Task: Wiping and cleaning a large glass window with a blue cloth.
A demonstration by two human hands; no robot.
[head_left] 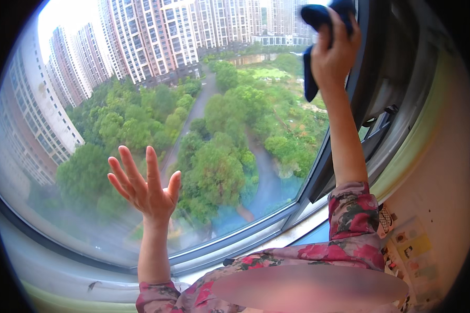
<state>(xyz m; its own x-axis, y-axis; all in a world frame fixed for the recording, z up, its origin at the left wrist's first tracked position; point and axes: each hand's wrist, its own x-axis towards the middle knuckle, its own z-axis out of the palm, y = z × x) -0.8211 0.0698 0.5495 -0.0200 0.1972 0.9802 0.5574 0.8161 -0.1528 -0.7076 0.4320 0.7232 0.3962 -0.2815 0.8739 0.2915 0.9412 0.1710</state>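
Observation:
A large window pane (193,141) fills most of the view, with trees and tall buildings seen through it. High at the upper right, my right hand (333,55) is closed around a dark blue cloth (312,73), pressed at or close to the glass beside the window frame. One end of the cloth hangs below the fingers, and another part sticks out above them. My left hand (146,185) is raised at the lower left with its fingers spread and nothing in it. Whether its palm touches the glass I cannot tell.
The dark window frame (305,201) runs along the pane's right side and bottom. A pale sill (279,240) lies below it. On the right are a yellowish curtain (410,172) and a beige wall (438,208) with a poster (415,248).

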